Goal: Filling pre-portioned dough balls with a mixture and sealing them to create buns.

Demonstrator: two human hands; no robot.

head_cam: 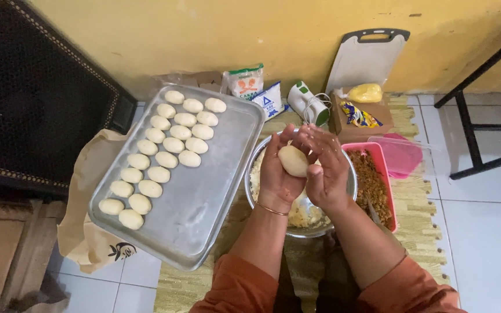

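Shaping step: left hand (278, 174) cups dough ball (293, 160) in half-open palm, right hand (327, 168) curled against it, above steel bowl (352, 186); next, likely place on tray (204, 197) left of bowl, beside dough rows (161, 156)

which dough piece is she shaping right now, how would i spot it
Start at the metal bowl right of the big tray. Above it, the left hand and right hand cup one oval dough piece. It alone is held; the others lie in rows on the tray.
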